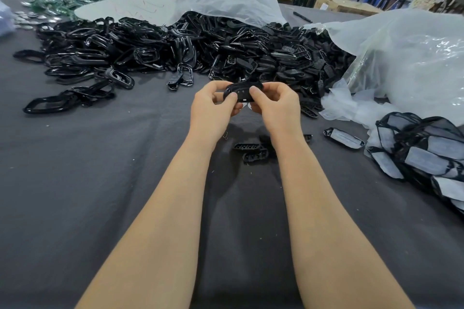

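Observation:
A small black plastic shell [243,91], like a key-fob casing, is held above the grey cloth table between both hands. My left hand [213,105] pinches its left end, thumb on top. My right hand [275,103] pinches its right end, thumb pressed on the casing's face. Behind the hands lies a large heap of black plastic frames [105,52] and a heap of black button pads [281,57]. A few loose black pads [251,152] lie on the cloth under my right wrist.
Clear plastic bags [406,57] spill open at the right and back. A bundle of black-framed grey parts [426,150] sits at the right edge. Green and silver pieces [62,0] lie far left. A black pen [302,17] lies behind the heaps. The table is covered in grey cloth [100,183].

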Tool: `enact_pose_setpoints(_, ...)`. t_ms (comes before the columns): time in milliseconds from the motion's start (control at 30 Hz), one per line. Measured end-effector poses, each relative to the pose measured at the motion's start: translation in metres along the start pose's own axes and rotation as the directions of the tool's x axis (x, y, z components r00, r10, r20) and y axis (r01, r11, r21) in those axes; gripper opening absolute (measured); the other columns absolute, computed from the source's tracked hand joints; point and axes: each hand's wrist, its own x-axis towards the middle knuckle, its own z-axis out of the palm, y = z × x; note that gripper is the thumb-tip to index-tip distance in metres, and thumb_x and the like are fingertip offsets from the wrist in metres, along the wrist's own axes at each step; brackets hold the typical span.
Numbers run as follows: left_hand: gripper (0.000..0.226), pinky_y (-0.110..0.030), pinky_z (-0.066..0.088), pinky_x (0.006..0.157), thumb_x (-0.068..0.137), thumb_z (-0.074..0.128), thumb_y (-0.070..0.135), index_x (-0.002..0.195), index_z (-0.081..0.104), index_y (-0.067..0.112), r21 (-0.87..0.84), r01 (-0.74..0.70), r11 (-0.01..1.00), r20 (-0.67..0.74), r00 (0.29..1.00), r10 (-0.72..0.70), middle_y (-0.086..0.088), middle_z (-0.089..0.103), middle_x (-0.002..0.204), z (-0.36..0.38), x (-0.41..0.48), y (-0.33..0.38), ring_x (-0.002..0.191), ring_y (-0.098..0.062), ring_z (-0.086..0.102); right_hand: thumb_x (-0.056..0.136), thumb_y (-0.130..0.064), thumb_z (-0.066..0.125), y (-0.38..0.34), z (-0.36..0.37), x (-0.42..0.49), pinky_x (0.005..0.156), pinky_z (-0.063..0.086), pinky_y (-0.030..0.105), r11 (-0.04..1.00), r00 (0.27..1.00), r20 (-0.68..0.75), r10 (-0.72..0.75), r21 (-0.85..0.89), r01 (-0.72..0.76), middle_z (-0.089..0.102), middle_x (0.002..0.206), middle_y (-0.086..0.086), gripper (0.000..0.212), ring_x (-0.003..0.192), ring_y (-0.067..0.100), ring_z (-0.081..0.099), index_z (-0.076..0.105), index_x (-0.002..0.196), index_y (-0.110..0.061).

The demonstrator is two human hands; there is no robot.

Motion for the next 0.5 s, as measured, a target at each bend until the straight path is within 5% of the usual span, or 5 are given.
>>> enact_pose_setpoints(167, 0.029, -0.032, 0.057, 0.085, 0.093, 0.057, 0.005, 0.087, 0.054, 0.034, 0.12, 0.003, 0.993, -0.02, 1.0, -0.001, 0.003, 0.067, 0.069, -0.0001, 0.0006, -0.0025, 0.066, -0.004, 0.068, 0.088, -0.013, 0.066, 0.0018, 0.0024, -0.001, 0.077, 0.057, 0.034, 0.997, 1.0, -0.002, -0.001, -0.082, 0.001, 0.064, 0.075, 0.001, 0.017, 0.07, 0.017, 0.064, 0.054, 0.078, -0.02)
enact_pose_setpoints(367, 0.018, -0.009, 0.046, 0.047, 0.093, 0.059, 0.017, 0.08, 0.053, 0.027, 0.379, -0.049, 0.924, -0.065, 0.995, 0.08, 0.002, 0.068, 0.066, -0.0007, -0.0034, -0.0039, 0.052, 0.003, 0.063, 0.086, -0.016, 0.067, 0.0067, 0.0099, -0.0026, 0.085, 0.054, 0.043, 0.98, 1.0, -0.021, -0.003, -0.201, -0.001, 0.063, 0.079, 0.001, 0.011, 0.086, 0.026, 0.067, 0.057, 0.086, -0.012)
enact_pose_setpoints(500, 0.022, -0.015, 0.05, 0.053, 0.094, 0.058, 0.013, 0.079, 0.052, 0.027, 0.337, -0.004, 0.942, -0.065, 0.998, 0.027, 0.0, 0.066, 0.066, -0.0045, 0.0017, -0.0037, 0.046, 0.002, 0.059, 0.087, -0.019, 0.065, 0.0041, 0.0024, 0.0003, 0.084, 0.055, 0.038, 0.977, 1.0, -0.005, 0.002, -0.213, -0.003, 0.066, 0.08, 0.001, 0.007, 0.084, 0.023, 0.067, 0.063, 0.086, -0.013)
